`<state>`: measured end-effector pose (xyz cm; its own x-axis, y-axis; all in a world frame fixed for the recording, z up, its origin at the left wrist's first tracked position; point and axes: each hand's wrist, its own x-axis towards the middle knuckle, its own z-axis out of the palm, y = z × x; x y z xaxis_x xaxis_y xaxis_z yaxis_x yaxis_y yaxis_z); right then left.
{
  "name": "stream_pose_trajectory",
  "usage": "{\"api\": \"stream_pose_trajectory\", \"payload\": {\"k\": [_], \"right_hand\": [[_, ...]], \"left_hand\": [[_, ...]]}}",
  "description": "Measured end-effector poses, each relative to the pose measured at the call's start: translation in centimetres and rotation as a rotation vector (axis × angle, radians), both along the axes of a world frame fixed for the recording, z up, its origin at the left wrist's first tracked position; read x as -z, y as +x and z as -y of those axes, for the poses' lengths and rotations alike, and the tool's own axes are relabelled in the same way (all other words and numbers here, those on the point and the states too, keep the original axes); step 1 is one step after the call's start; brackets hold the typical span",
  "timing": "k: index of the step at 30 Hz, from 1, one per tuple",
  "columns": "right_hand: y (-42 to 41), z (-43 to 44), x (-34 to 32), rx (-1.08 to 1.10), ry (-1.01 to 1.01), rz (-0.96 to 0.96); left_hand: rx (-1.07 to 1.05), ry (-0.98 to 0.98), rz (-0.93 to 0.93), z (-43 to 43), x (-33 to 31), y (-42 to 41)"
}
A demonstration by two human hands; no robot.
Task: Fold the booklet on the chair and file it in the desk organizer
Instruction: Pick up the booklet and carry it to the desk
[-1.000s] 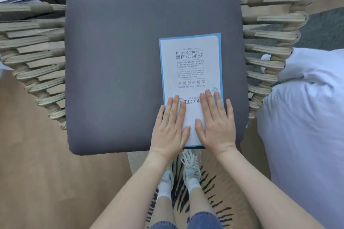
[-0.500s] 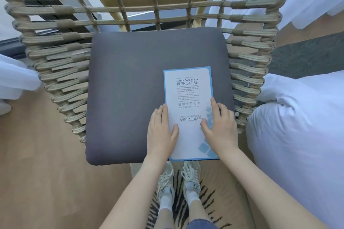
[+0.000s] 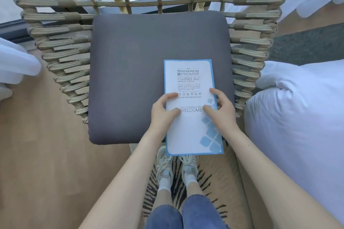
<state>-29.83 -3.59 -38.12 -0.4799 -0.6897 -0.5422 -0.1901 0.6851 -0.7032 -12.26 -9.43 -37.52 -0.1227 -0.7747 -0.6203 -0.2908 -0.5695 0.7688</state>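
Observation:
A white booklet (image 3: pixel 189 82) with a blue border and printed text, folded shut, is held over the right front part of the chair's grey seat cushion (image 3: pixel 141 65). Its near end sticks out past the cushion's front edge. My left hand (image 3: pixel 162 111) grips its left edge, thumb on the cover. My right hand (image 3: pixel 221 109) grips its right edge, thumb on the cover by the word WELCOME. The desk organizer is not in view.
The woven rattan chair frame (image 3: pixel 61 55) rings the cushion on three sides. A white bed (image 3: pixel 297 117) lies close on the right. White cloth (image 3: pixel 16 61) hangs at the left. A striped rug (image 3: pixel 208 182) and wooden floor (image 3: pixel 46 154) lie under my feet.
My hands went from pressing flat on the booklet to gripping its two side edges. The booklet has come toward me, its near end now past the cushion's front edge.

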Motion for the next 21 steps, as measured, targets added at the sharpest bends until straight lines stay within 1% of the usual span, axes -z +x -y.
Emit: {"api": "stream_pose_trajectory", "payload": {"k": [2, 4, 7, 13, 17, 21], "right_hand": [[-0.3, -0.6, -2.0, 0.011, -0.038, 0.065], [-0.4, -1.1, -4.7, 0.022, -0.077, 0.127], [-0.5, -1.3, -10.5, 0.028, -0.154, 0.182], [-0.3, -1.0, -25.1, 0.069, -0.345, 0.277], [-0.5, 0.2, -35.5, 0.017, -0.464, 0.326], [-0.3, 2.1, -45.3, -0.050, -0.609, 0.312]], "left_hand": [[-0.006, 0.038, -0.046, -0.2, -1.9, 0.7], [0.001, 0.035, -0.075, -0.5, -4.6, 1.3], [0.005, 0.009, -0.117, -0.6, -10.6, 1.7], [-0.007, -0.090, -0.204, -0.6, -25.1, 2.3], [-0.039, -0.204, -0.259, 0.2, -35.1, 2.4], [-0.104, -0.334, -0.359, 1.4, -44.5, 2.5]]}}
